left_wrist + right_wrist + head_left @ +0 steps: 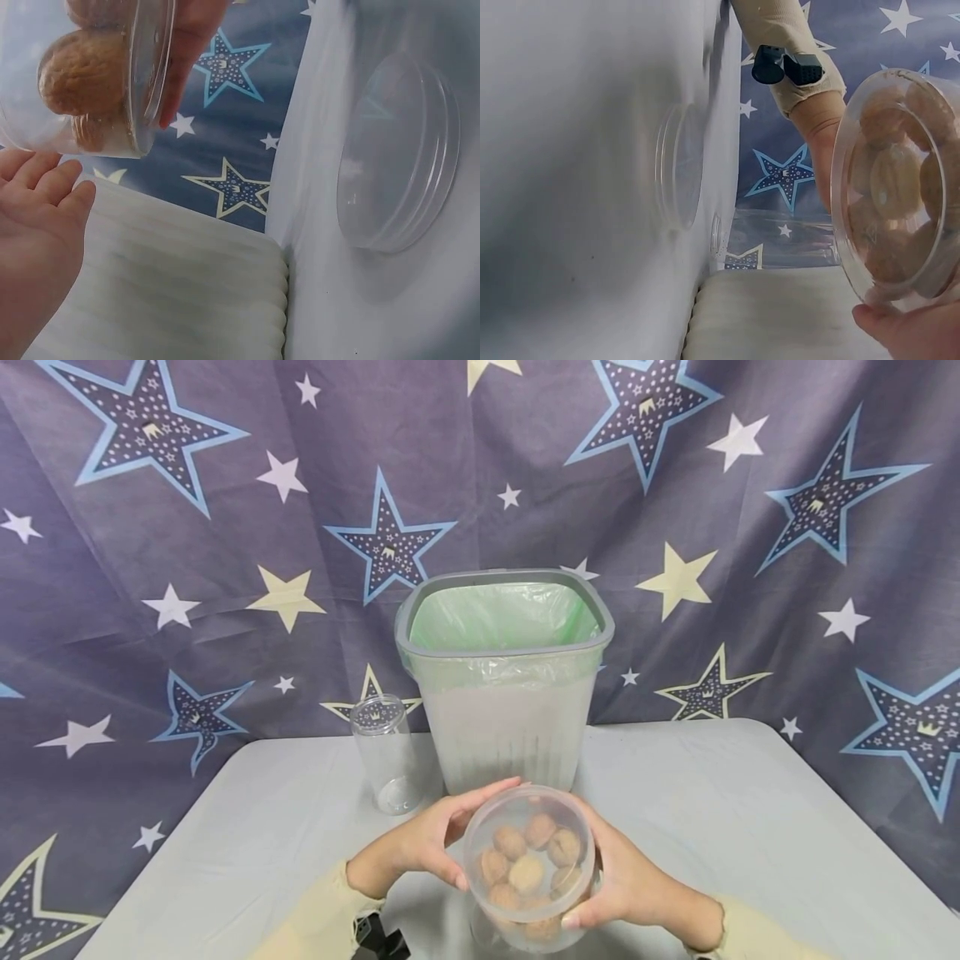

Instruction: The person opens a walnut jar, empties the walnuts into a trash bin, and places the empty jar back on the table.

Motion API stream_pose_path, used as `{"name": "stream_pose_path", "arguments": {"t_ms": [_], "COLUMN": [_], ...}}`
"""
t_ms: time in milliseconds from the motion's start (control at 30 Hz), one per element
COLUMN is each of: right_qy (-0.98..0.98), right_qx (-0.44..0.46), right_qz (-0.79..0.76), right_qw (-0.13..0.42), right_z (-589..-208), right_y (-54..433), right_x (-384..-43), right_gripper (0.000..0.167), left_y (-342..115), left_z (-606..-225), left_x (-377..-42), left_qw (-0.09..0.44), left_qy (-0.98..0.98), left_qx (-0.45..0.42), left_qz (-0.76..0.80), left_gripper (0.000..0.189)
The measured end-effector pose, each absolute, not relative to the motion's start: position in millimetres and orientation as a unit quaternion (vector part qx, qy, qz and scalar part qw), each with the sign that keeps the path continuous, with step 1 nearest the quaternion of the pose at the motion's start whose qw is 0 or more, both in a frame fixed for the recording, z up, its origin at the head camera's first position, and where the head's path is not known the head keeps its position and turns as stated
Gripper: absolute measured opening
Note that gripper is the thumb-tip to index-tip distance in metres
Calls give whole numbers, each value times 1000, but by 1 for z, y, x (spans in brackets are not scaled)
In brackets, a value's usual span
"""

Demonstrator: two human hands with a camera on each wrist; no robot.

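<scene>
Between both hands is a clear round plastic jar (534, 806) of walnuts (525, 875), tilted toward the head camera. My right hand (626, 881) grips its right side, the thumb on the near edge and the fingers hidden behind the jar. On the left, my left hand (423, 843) holds it with the thumb at the side and the fingers reaching around the far edge. The left wrist view shows those fingers (52, 180) at the jar wall. A clear, shallow round lid (397, 157) lies on the table below the jar, and also shows in the right wrist view.
Behind the hands stands a pale waste bin (510, 727) with a grey rim and a green-tinted liner (502, 610). A tall clear plastic jar (384, 752) stands left of the bin. The table has a light grey cover (697, 802), and a star-patterned curtain (247, 510) hangs behind.
</scene>
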State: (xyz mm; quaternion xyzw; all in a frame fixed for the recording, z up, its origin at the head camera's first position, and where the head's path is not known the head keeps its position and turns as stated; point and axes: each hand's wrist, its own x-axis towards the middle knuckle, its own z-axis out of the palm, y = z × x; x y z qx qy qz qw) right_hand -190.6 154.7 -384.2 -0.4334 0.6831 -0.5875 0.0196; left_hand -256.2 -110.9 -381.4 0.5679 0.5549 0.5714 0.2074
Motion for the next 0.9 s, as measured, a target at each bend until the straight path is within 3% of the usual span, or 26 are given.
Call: {"name": "stream_pose_path", "arguments": {"t_ms": [900], "right_qy": [759], "right_qx": [-369], "right_qz": [-533], "right_qw": [-55], "right_z": [-390], "right_y": [161], "right_x": [-195], "right_gripper": [106], "left_y": [-102], "left_z": [-402], "left_x": [-252], "left_qw": [135], "left_qy": [573], "left_qx": [531], "left_qz": [609], "left_gripper": [103]}}
